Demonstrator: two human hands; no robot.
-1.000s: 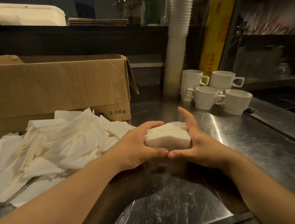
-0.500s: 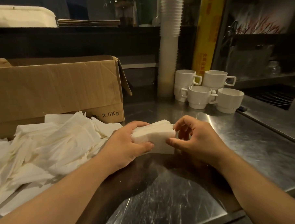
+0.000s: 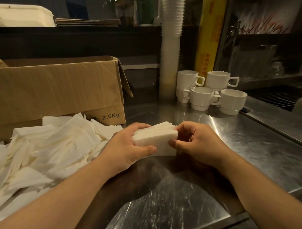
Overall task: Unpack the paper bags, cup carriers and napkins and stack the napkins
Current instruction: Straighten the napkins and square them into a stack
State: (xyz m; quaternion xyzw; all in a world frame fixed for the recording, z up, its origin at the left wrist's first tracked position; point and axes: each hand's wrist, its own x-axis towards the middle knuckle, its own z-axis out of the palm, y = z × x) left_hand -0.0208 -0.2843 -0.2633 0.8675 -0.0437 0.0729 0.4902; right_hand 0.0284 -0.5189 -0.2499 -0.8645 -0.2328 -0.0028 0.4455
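Observation:
A neat white stack of napkins (image 3: 158, 140) stands on its edge on the steel counter (image 3: 252, 144), between both hands. My left hand (image 3: 127, 150) grips its left end, thumb along the front face and fingers curled over the top. My right hand (image 3: 198, 143) pinches its right end with thumb and curled fingertips. A loose heap of white napkins (image 3: 49, 148) lies spread on the counter to the left.
An open cardboard box (image 3: 59, 90) marked 2.5Kg stands behind the heap. Several white mugs (image 3: 210, 92) cluster at the back right beside a tall column of white cups (image 3: 170, 44) and a yellow roll (image 3: 208, 34). A drain grate (image 3: 276, 98) lies at far right.
The stack was held up between both flat palms; it has come down onto the counter on its edge. My right hand's fingers have curled in to pinch the right end.

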